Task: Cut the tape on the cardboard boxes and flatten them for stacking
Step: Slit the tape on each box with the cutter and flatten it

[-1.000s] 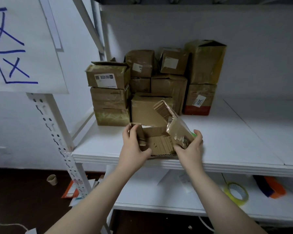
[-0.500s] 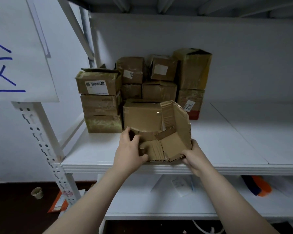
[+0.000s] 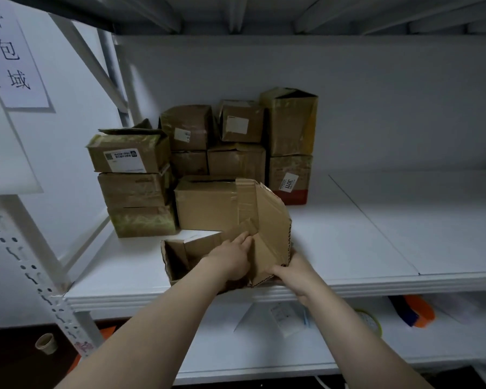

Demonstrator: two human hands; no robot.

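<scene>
A small opened cardboard box (image 3: pixel 270 220) lies at the front edge of the white shelf (image 3: pixel 348 242), partly unfolded, with its right flap standing up. My left hand (image 3: pixel 232 258) reaches inside it with straight fingers pressing on an inner flap. My right hand (image 3: pixel 295 272) grips the box's lower right corner from outside, thumb on the cardboard. Behind stands a pile of several closed brown boxes (image 3: pixel 202 164), some with white labels.
A perforated shelf post (image 3: pixel 31 265) rises at the left, with paper signs (image 3: pixel 11 57) above it. The lower shelf holds a roll of yellow tape (image 3: pixel 372 322), an orange and blue object (image 3: pixel 417 311) and papers (image 3: pixel 285 317). A paper cup (image 3: pixel 46 343) sits on the floor.
My left hand has left the box's left wall and moved right, into the box, onto an inner flap. The right flap has swung up further. The view has tilted upward.
</scene>
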